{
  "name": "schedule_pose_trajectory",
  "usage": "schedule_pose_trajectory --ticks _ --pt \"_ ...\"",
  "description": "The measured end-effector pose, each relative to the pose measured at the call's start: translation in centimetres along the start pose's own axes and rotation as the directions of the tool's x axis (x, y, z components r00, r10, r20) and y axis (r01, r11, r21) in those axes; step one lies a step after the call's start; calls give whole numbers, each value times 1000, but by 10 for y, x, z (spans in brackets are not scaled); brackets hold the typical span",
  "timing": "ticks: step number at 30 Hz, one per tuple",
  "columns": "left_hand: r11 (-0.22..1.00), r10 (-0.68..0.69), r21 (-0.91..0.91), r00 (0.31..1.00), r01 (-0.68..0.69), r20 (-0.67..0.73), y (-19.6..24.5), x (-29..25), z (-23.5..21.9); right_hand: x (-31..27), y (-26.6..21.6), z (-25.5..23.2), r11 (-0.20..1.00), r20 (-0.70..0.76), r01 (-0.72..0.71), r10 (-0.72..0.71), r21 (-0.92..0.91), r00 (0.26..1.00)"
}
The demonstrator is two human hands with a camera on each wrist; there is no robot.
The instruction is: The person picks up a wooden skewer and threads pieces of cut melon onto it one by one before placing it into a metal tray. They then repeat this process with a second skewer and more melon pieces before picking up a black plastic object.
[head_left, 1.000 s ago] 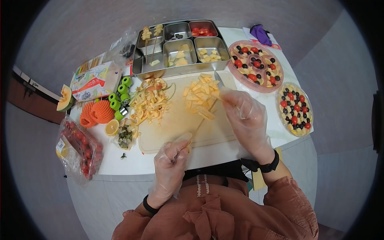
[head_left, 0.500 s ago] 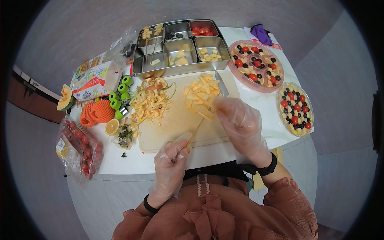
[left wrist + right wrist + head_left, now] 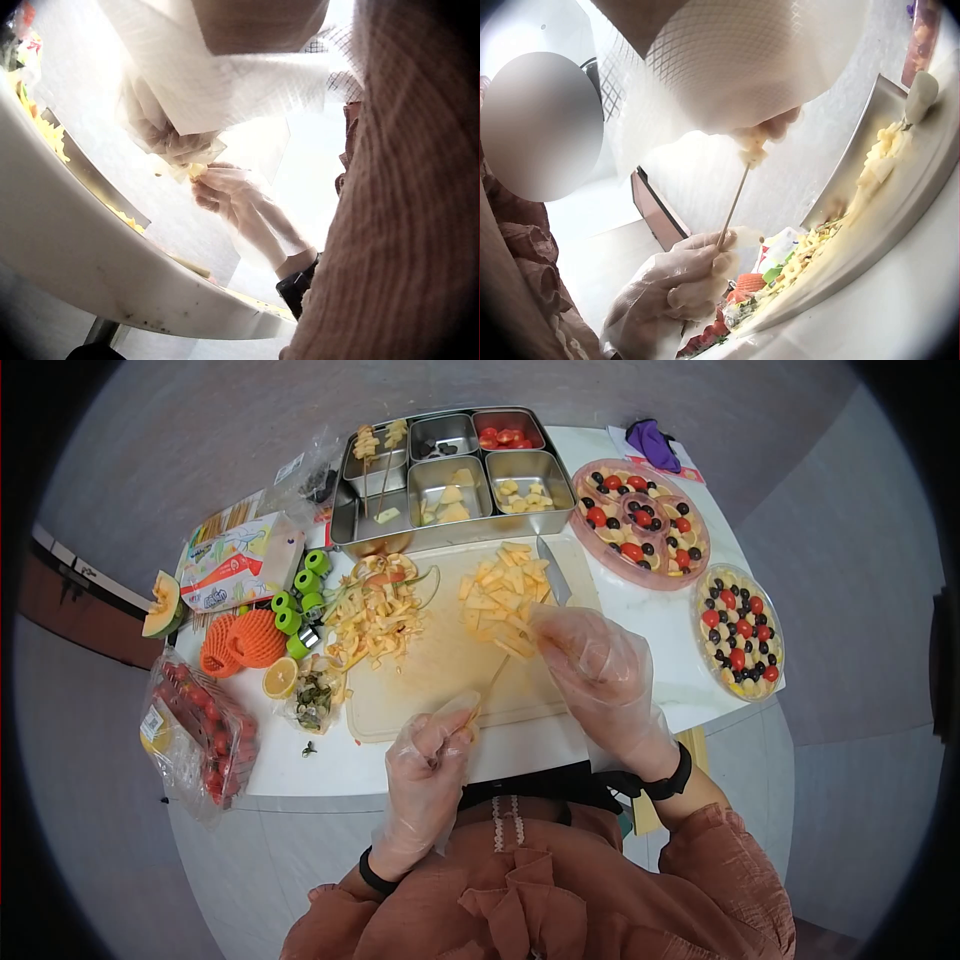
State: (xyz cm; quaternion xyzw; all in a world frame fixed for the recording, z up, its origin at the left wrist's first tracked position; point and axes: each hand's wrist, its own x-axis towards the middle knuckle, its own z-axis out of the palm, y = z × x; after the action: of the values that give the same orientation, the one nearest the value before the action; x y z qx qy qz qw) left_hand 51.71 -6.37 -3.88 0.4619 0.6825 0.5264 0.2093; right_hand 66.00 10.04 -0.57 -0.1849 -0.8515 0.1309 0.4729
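Note:
Gloved in clear plastic, my left hand (image 3: 430, 770) grips a thin wooden skewer (image 3: 735, 202) near the board's front edge. Pale melon pieces (image 3: 754, 154) sit on the skewer's far end, where my right hand (image 3: 600, 670), also gloved, pinches them. The right hand covers most of that end in the head view. Both hands are above the cutting board (image 3: 430, 690). Beyond them on the board lies a pile of cut melon (image 3: 500, 595), with a knife (image 3: 553, 572) at its right. Peelings and scraps (image 3: 375, 620) are heaped on the board's left.
A steel tray (image 3: 440, 542) of fruit compartments stands behind the board, two filled skewers in it. Two fruit platters, one pink-rimmed (image 3: 585, 550), one oval (image 3: 708, 660), are at right. Left are bagged tomatoes (image 3: 205, 725), orange foam nets (image 3: 255, 640), green cutters (image 3: 288, 620) and half a lemon (image 3: 281, 678).
My right hand has come left and slightly down toward the left hand, with the melon on the skewer end now mostly hidden behind it. The left hand stays in place.

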Motion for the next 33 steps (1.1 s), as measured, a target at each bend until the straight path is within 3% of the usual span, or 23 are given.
schedule_pose_trajectory --ticks 18,21,23,26,27,29,33 --pt "1000 11 17 1000 -11 -1 -1 0 0 0 -3 -3 999 72 -46 46 -1 996" --pt "999 -49 -19 999 49 -15 -2 0 -3 1 2 -6 998 84 -62 61 9 995" --pt "999 -17 33 998 19 -55 -11 0 -7 0 12 -9 933 105 -323 310 156 945" --pt "997 -76 -3 992 76 -103 -16 0 -11 -2 34 -5 906 116 -417 407 75 906" --pt "997 -77 -4 992 77 -102 -18 0 -12 0 36 -3 906 116 -418 408 74 906" --pt "995 -103 -29 988 100 -119 -19 0 -13 1 38 -1 927 271 -356 374 -113 887" --pt "992 -109 -79 988 101 -107 -17 1 -11 -8 50 17 954 354 -222 283 -201 891"
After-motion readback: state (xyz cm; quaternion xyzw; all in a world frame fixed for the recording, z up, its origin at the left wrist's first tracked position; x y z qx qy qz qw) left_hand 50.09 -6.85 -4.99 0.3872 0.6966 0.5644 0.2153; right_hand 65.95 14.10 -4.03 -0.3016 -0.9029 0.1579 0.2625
